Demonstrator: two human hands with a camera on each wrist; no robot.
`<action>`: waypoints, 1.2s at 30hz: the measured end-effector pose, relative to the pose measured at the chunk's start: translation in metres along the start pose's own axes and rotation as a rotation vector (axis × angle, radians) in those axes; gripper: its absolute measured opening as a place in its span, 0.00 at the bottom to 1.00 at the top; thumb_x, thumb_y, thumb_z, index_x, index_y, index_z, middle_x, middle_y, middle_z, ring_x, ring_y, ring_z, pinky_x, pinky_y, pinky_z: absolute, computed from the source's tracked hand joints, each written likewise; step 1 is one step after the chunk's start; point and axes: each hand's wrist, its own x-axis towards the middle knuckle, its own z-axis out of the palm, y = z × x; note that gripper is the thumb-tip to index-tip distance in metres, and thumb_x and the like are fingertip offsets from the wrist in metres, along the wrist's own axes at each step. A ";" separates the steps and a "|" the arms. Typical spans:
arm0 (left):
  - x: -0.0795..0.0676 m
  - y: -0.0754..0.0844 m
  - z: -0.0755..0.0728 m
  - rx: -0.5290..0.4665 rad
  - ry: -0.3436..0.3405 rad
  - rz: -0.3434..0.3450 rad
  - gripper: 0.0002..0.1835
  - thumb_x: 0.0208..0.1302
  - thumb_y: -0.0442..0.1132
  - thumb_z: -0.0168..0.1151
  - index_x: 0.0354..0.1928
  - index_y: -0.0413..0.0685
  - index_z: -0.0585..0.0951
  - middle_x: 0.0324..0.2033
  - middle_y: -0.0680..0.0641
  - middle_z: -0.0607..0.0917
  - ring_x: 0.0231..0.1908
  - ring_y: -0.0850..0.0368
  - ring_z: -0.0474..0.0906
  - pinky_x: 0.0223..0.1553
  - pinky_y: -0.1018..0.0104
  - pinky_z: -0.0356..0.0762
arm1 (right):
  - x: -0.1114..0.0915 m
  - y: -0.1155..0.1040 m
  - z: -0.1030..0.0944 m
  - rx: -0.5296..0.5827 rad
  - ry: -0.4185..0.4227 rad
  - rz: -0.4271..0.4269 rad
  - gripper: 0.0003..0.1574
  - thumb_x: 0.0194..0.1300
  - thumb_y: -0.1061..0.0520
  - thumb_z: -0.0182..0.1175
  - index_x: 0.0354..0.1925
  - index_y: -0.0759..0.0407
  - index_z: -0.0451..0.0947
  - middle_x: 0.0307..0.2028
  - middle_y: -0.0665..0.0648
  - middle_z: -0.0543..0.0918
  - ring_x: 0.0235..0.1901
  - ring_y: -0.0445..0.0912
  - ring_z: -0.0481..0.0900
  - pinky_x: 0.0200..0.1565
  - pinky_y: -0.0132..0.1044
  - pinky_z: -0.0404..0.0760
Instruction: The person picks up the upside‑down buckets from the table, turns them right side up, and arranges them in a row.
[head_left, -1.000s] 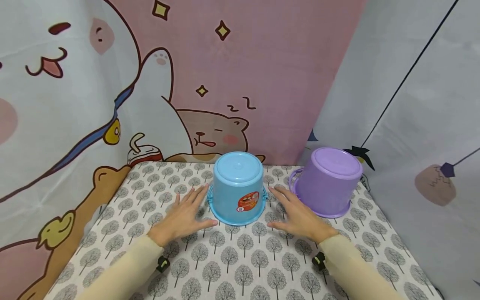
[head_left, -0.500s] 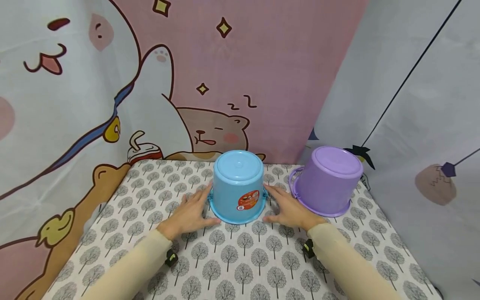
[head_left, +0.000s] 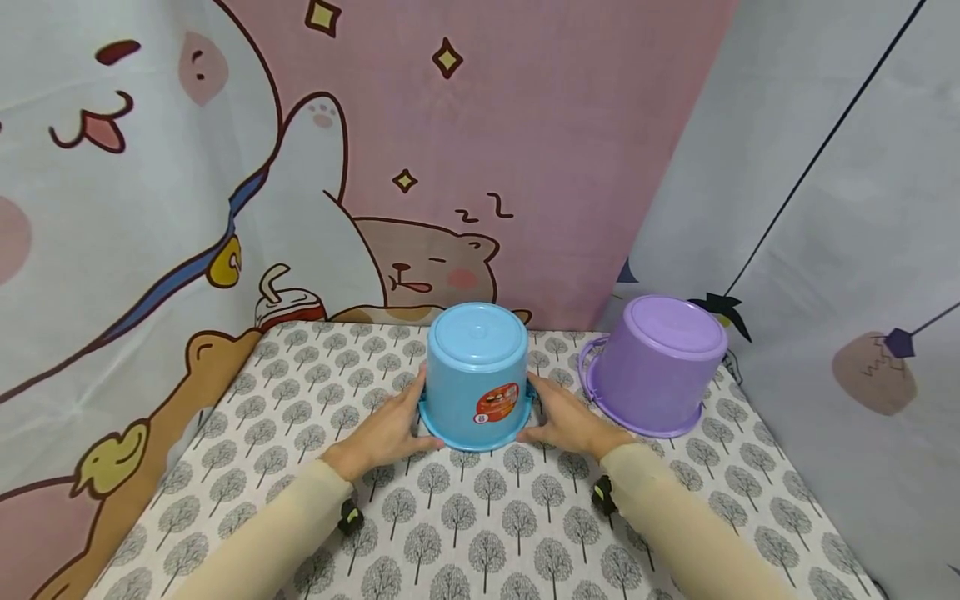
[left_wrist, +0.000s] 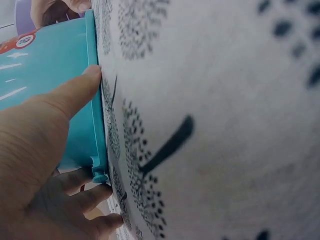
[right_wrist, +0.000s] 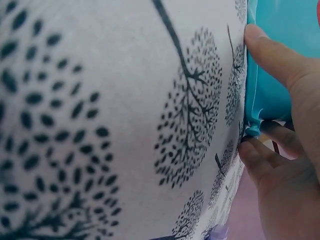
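A light blue bucket (head_left: 478, 367) stands upside down on the cloth, its closed bottom facing up and a red oval sticker on its front. My left hand (head_left: 386, 429) grips it low on the left; the left wrist view has the thumb on the rim (left_wrist: 95, 117) and the other fingers around the handle lug (left_wrist: 100, 175). On the opposite side my right hand (head_left: 566, 421) holds the rim the same way, with its thumb (right_wrist: 270, 52) in front and its fingers by the lug (right_wrist: 252, 131). The rim lies right at the cloth.
An upturned purple bucket (head_left: 656, 367) with its handle on the left stands close beyond my right hand. Grey trees pattern the white tablecloth (head_left: 487, 508). Cartoon-printed curtains (head_left: 570, 150) rise behind the table and along both sides.
Both hands have moved inward from either side of the blue bucket and now take hold of its lower rim. Neither bucket has visibly shifted on the table.
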 end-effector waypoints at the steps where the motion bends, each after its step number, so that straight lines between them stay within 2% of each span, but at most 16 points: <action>1: 0.000 0.000 0.000 -0.010 0.000 0.000 0.79 0.68 0.56 0.87 0.96 0.43 0.32 0.94 0.33 0.50 0.90 0.29 0.62 0.91 0.31 0.64 | 0.000 -0.001 0.000 -0.002 0.004 -0.003 0.81 0.64 0.41 0.89 0.96 0.55 0.50 0.89 0.67 0.69 0.87 0.67 0.71 0.88 0.70 0.70; 7: 0.002 0.000 0.000 -0.038 -0.009 0.008 0.79 0.68 0.54 0.88 0.95 0.43 0.32 0.95 0.34 0.48 0.92 0.31 0.58 0.92 0.35 0.61 | 0.000 -0.002 0.001 0.001 0.002 0.007 0.82 0.63 0.42 0.90 0.96 0.54 0.50 0.90 0.67 0.67 0.88 0.66 0.69 0.89 0.69 0.69; 15: 0.003 -0.002 -0.001 -0.048 0.036 0.044 0.81 0.64 0.54 0.90 0.95 0.44 0.32 0.94 0.34 0.50 0.91 0.30 0.60 0.91 0.35 0.62 | -0.002 -0.001 -0.001 0.024 0.029 0.002 0.82 0.61 0.40 0.90 0.95 0.56 0.51 0.90 0.67 0.68 0.88 0.67 0.69 0.88 0.70 0.69; 19: 0.004 -0.001 -0.003 -0.060 0.043 0.046 0.82 0.62 0.55 0.90 0.96 0.49 0.32 0.95 0.35 0.50 0.91 0.30 0.61 0.91 0.35 0.63 | -0.004 0.000 -0.004 0.064 0.038 0.019 0.84 0.60 0.40 0.91 0.95 0.57 0.50 0.88 0.67 0.71 0.86 0.66 0.73 0.87 0.68 0.72; 23: 0.003 0.001 -0.006 -0.090 0.040 0.037 0.81 0.63 0.56 0.89 0.97 0.56 0.32 0.94 0.34 0.54 0.90 0.28 0.64 0.90 0.31 0.65 | -0.010 0.002 -0.006 0.145 0.045 0.022 0.84 0.61 0.41 0.90 0.95 0.57 0.48 0.86 0.68 0.74 0.81 0.66 0.80 0.84 0.66 0.79; 28: -0.001 0.004 -0.009 -0.139 0.053 0.040 0.78 0.65 0.54 0.88 0.97 0.59 0.35 0.91 0.31 0.62 0.85 0.29 0.72 0.87 0.29 0.72 | -0.016 0.004 -0.007 0.200 0.059 -0.019 0.79 0.64 0.43 0.87 0.94 0.57 0.50 0.87 0.69 0.73 0.79 0.67 0.83 0.79 0.65 0.84; 32: -0.004 0.004 -0.009 -0.174 0.058 0.030 0.76 0.66 0.54 0.87 0.98 0.58 0.36 0.91 0.33 0.64 0.86 0.29 0.72 0.87 0.28 0.71 | -0.019 0.003 -0.008 0.198 0.079 -0.066 0.77 0.65 0.46 0.87 0.95 0.59 0.51 0.87 0.70 0.71 0.78 0.68 0.83 0.78 0.65 0.86; 36: -0.005 0.005 -0.009 -0.206 0.072 0.016 0.76 0.66 0.53 0.88 0.98 0.61 0.38 0.90 0.33 0.67 0.86 0.28 0.71 0.87 0.27 0.69 | -0.021 0.002 -0.009 0.205 0.117 -0.099 0.75 0.64 0.51 0.88 0.94 0.59 0.52 0.85 0.71 0.74 0.78 0.68 0.83 0.76 0.65 0.86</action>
